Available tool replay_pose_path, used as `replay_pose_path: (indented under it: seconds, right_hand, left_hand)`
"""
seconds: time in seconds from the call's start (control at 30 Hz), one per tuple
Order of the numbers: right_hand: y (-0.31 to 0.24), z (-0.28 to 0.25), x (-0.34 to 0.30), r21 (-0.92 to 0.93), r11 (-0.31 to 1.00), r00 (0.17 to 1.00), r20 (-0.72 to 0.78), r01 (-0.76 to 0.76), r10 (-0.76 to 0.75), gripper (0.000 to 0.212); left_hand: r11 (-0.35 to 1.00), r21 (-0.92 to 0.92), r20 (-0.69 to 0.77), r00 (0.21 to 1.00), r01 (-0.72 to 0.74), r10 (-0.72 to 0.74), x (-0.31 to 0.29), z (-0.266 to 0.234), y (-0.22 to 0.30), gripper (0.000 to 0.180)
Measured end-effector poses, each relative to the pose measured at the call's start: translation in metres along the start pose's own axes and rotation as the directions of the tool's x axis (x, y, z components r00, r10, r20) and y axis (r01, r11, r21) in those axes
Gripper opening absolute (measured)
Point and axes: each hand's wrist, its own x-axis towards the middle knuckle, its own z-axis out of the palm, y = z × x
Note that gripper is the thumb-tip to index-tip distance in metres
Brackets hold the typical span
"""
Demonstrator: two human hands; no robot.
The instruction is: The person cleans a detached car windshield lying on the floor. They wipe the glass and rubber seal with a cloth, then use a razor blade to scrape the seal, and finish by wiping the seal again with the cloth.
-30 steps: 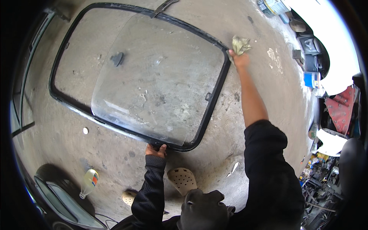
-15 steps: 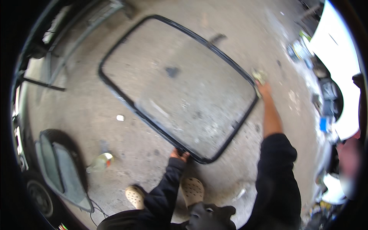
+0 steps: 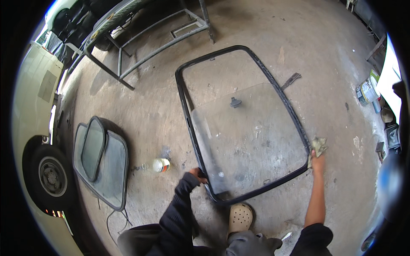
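from my station i saw the concrete floor (image 3: 307, 64) spread on all sides of the black frame (image 3: 261, 190). the pale vehicle (image 3: 30, 91) stood well to the left of the frame, and the pipe rack (image 3: 204, 17) stood beyond its far-left corner. the frame lay before the wearer; i could not tell whether its near-left corner touched the floor. the clear glass pane (image 3: 256, 132) spanned the near part of the frame, leaving its far part unglazed. left of the frame i had two stacked windows (image 3: 113, 166), the smaller on top. the tan clog (image 3: 240, 216) was just beside the frame's near edge, the pale can (image 3: 367, 91) well to its right, and the clear bottle (image 3: 161, 165) between the frame and the windows. the left hand (image 3: 197, 175) gripped the frame's left rail near the near corner. the right hand (image 3: 317, 163) was closed around the rag (image 3: 318, 147) at the frame's near-right corner. the dark strip (image 3: 291, 80) stuck out right of the frame; the dark knob (image 3: 235, 102) showed within it.
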Motion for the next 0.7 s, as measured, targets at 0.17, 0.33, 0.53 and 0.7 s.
replay_pose_path:
  seconds: [0.17,0.33,0.53,0.7]
  right_hand:
    - [0.038,0.038,-0.049,0.087,0.996,0.998,-0.061,-0.030,0.035,0.042]
    - [0.045,0.061,-0.092,0.079,0.963,0.961,0.125,-0.258,0.247,0.034]
    - [0.044,0.058,-0.122,0.214,0.925,0.942,0.193,-0.314,0.275,0.034]
    - [0.058,0.006,-0.124,0.260,0.922,0.934,0.288,-0.288,0.210,0.033]
  left_hand:
    - [0.985,0.139,-0.090,0.991,0.107,-0.095,0.011,-0.026,-0.012,0.039]
    - [0.845,0.502,-0.313,0.950,0.183,-0.020,0.002,-0.035,-0.040,0.019]
    - [0.726,0.678,-0.236,0.969,0.114,0.069,-0.039,-0.063,0.000,0.016]
    - [0.460,0.885,-0.093,0.942,-0.069,0.321,-0.050,-0.086,0.074,0.015]
